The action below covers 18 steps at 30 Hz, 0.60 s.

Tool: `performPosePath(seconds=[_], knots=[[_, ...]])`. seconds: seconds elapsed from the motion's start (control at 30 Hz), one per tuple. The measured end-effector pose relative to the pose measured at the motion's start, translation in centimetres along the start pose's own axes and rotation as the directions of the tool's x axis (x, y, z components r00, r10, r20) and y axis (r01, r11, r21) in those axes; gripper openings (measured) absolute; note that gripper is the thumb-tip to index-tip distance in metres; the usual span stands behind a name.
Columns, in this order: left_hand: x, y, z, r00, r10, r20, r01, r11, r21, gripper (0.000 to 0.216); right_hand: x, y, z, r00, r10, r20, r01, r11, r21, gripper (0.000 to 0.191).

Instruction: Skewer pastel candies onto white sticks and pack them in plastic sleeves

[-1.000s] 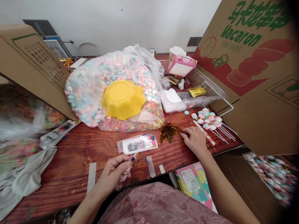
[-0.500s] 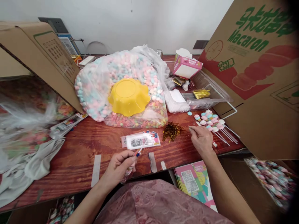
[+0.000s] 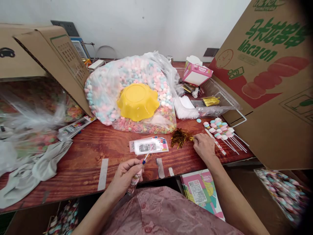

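My left hand [image 3: 126, 174] is closed on a bagged candy stick [image 3: 141, 164] at the near edge of the red wooden table [image 3: 85, 153]; the stick's white end pokes up past my fingers. My right hand [image 3: 204, 147] rests on the table with its fingertips pinched at the edge of a pile of gold twist ties [image 3: 179, 137]. A small stack of printed label cards [image 3: 149, 146] lies between the hands. Several candy skewers [image 3: 220, 129] lie just right of my right hand.
A big clear bag of pastel candies [image 3: 110, 88] with a yellow bowl [image 3: 137, 101] upside down on it fills the table's middle. A clear tray [image 3: 220, 98], a pink box [image 3: 197, 73], open cartons left [image 3: 44, 55] and right [image 3: 274, 85], and crumpled plastic [image 3: 29, 137] surround it.
My right hand lifted off the twist-tie pile, then came back to its edge. The left hand stays closed on the bagged stick. The view shifted slightly.
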<state>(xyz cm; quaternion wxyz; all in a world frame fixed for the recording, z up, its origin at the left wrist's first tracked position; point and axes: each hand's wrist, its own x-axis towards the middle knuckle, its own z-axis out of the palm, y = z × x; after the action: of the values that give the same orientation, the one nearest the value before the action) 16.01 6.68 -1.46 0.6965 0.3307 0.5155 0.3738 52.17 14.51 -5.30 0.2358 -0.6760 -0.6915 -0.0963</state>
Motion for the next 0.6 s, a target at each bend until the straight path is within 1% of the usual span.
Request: performPosePath(seconds=[0.1,0.23,0.37,0.4,0.47,0.53,0.6], knots=[[0.0,0.1,-0.1,1.0,-0.001,0.002,0.001,0.999,-0.034,0.035,0.5,0.0,-0.9,0.998,-0.02,-0.056,0.023,0.999,0.044,0.022],[0.0,0.8,0.1,1.0,0.008,0.013,-0.007,0.997,-0.074,0.034,1.3,-0.6,-1.9,0.994,-0.068,-0.09,0.076,0.992,0.098,0.024],[0.3,1.8,1.0,0.999,-0.011,0.038,0.017,0.988,-0.153,0.031,1.5,-2.1,-2.9,0.975,-0.037,-0.22,0.091,0.967,0.239,0.018],[0.4,2.1,1.4,0.999,-0.014,0.053,0.023,0.983,-0.182,0.03,1.5,-2.7,-3.0,0.968,-0.03,-0.249,0.102,0.953,0.284,0.016],[0.9,2.7,2.3,0.993,-0.021,0.117,0.048,0.973,-0.226,0.029,1.3,-3.8,-3.0,0.961,-0.039,-0.273,0.136,0.927,0.348,0.015],[1.5,3.1,3.2,0.981,-0.027,0.192,0.078,0.96,-0.268,0.028,1.1,-4.9,-2.6,0.962,-0.063,-0.264,0.163,0.912,0.377,0.015],[2.0,3.2,4.1,0.971,-0.037,0.236,0.11,0.946,-0.305,0.029,1.1,-5.5,-1.8,0.971,-0.068,-0.231,0.154,0.912,0.38,0.015]])
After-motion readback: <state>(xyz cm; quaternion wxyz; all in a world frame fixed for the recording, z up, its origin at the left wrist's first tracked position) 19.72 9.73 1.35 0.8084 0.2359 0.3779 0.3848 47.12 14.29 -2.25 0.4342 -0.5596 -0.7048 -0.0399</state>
